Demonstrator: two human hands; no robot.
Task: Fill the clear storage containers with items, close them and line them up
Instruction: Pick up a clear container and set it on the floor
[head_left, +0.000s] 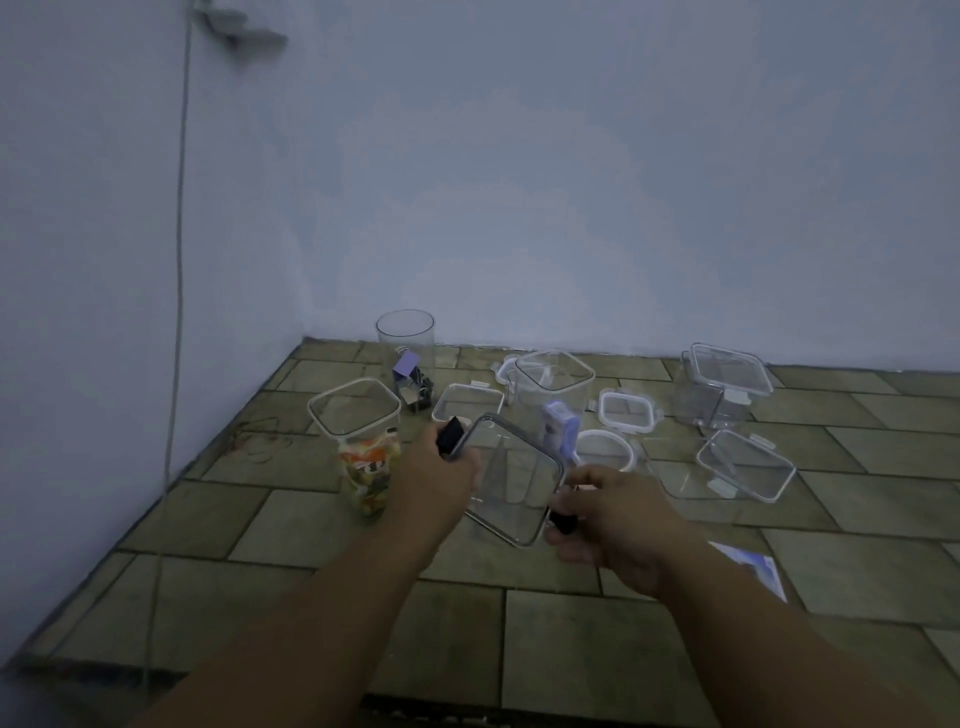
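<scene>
held in the centre of the frame, slightly low: a clear square container (511, 480), tipped so that its open mouth faces up toward the camera and its long axis runs away and down toward the floor (597, 644). gripped on two opposite sides. at its upper left corner, the left hand (436, 470), fingers (464, 464) curled narrow around the rim, with a small black item (450, 435) pinched against it. at its lower right corner, the right hand (615, 514), fingers closed on the rim and on a second black item (563, 521). both items just outside the mouth, touching or nearly touching the rim; so probably a short tilt inward over the edge, from either side, to drop them in. neither hand clearly nearer to the opening; the left item a little higher.

around it, on the tiled floor: to the left, an open square container with colourful packets (363, 441); behind that, near the wall, a round container (406, 358) with small dark things at the bottom. behind the held one, a tall open container (553, 395) with a pale purple item (560, 427). several loose lids (628, 412) in the middle and right. in the upper right of the group, a closed container (719, 384).

hard to make out: what the black items are, because of dim light and blur. also not sure if the flat clear thing (745, 470) at the right is a lid or a shallow box. bottom of the held container hidden behind the hands. a paper (756, 569) partly covered by the right forearm.
</scene>
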